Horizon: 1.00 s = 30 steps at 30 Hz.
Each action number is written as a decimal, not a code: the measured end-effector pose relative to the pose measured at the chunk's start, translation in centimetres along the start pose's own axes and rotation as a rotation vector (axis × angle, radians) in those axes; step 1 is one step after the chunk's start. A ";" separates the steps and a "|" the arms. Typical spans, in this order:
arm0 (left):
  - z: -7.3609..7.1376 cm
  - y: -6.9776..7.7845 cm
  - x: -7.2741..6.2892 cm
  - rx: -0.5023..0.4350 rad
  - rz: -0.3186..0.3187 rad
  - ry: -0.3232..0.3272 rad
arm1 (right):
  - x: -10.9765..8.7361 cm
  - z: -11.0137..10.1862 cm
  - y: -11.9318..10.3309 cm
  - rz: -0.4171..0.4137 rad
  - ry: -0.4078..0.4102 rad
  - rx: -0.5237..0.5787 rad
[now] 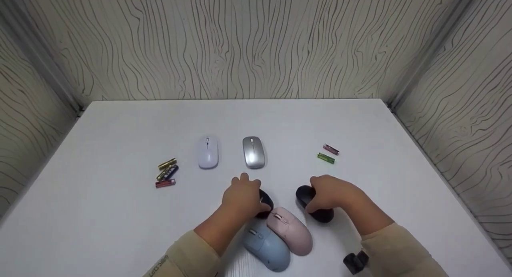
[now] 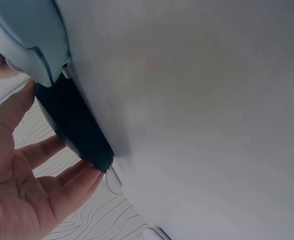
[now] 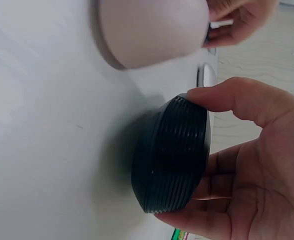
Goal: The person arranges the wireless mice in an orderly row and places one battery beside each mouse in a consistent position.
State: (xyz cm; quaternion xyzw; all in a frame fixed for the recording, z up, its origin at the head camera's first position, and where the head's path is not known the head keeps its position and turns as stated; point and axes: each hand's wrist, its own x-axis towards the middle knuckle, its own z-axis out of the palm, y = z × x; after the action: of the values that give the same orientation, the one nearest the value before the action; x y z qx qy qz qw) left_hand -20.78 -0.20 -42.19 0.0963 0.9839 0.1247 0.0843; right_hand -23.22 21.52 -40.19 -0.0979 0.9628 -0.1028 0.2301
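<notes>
Head view shows both hands at work near the middle of the white surface (image 1: 100, 229), each on a black mouse. The left hand (image 1: 242, 199) pinches the left black mouse (image 1: 265, 203) between thumb and fingers; the right hand (image 1: 330, 193) grips the right black mouse (image 1: 323, 215) by its sides, thumb on one flank and fingers on the other.

The left black mouse sits at the far ends of the pink mouse (image 1: 295, 233) and the blue mouse (image 1: 270, 249), which lie side by side; whether it touches either is hard to tell. The right black mouse is apart, to the right of the pink one. The right wrist view shows a shadow beside it, but not clearly whether it is raised.

Handling both black mice well would call for steady, light side pressure, clear of the buttons. The left one probably needs the more care: lifting it straight up, rather than sliding it nearer, should spare the pink and blue mice a nudge. The right one has more room; a level wrist would help against tipping. Farther off lie a lilac mouse (image 1: 208, 153) and a silver mouse (image 1: 254, 153), with a green battery (image 1: 326, 158) to their right.
</notes>
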 end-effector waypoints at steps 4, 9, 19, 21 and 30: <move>0.1 0.0 0.0 0.003 -0.008 0.006 | 1.3 -1.5 0.1 -0.019 0.045 0.050; 0.2 0.0 0.0 0.015 -0.012 0.007 | 3.1 -2.9 -0.1 0.003 0.089 0.112; 0.2 0.0 -0.1 0.035 -0.024 0.006 | 6.4 -3.9 -1.0 0.187 0.183 0.261; 0.2 0.0 -0.1 0.042 -0.028 0.008 | 7.0 -3.9 -1.1 0.210 0.182 0.262; 0.2 0.3 0.0 0.045 -0.036 0.014 | 9.2 -4.2 -0.9 0.262 0.188 0.178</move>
State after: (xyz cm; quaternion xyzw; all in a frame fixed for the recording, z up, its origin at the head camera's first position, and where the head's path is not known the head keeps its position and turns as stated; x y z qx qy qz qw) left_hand -20.72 0.14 -42.33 0.0794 0.9886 0.1019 0.0776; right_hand -33.10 19.11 -40.21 0.0593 0.9716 -0.1652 0.1584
